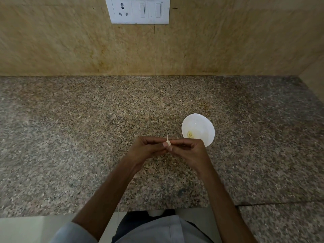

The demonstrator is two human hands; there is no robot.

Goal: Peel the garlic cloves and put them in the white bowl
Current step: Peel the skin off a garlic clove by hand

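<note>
- Garlic clove (168, 144) was pinched between left hand (147, 149) and right hand (190, 150), both clamped on it.
- White bowl (201, 122) was seen just beyond the right hand.

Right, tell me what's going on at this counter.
A person stands at a speckled brown granite counter, peeling garlic. The left hand and the right hand meet above it, both pinching a small pale garlic clove, with a thin strip of papery skin sticking up from it. A round white bowl sits on the counter just beyond the right hand, with a little yellowish peeled garlic already in it.
</note>
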